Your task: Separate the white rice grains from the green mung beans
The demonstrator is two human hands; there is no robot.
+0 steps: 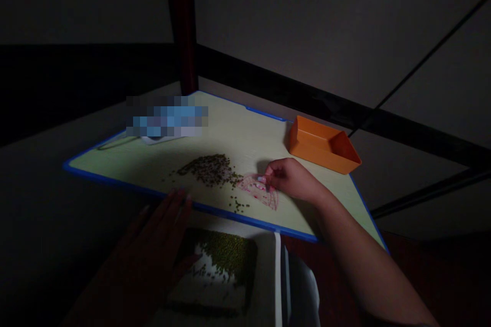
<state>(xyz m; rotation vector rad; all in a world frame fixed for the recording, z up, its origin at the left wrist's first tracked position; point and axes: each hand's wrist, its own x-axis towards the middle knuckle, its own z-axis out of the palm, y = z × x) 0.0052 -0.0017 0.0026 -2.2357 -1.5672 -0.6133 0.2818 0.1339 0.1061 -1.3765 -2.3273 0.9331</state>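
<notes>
My right hand [286,178] is closed in a pinch at the upper edge of a pink, see-through, fan-shaped piece that looks like a protractor [261,194]. It lies low over the pale board [241,127]. Left of it spreads a pile of small dark-green beans [210,168], with several loose ones nearer the board's front edge. My left hand [161,240] is in shadow, fingers stretched out beside that blue edge and thumb apart over the white tray [276,271]. Green beans [230,253] lie in this tray, heaped toward its far right.
An orange open box [324,145] stands at the board's right rear. A blurred-out blue and white object [169,120] sits at the left rear, with a cord beside it. Behind the board are walls and a dark red post [184,25]. The light is dim.
</notes>
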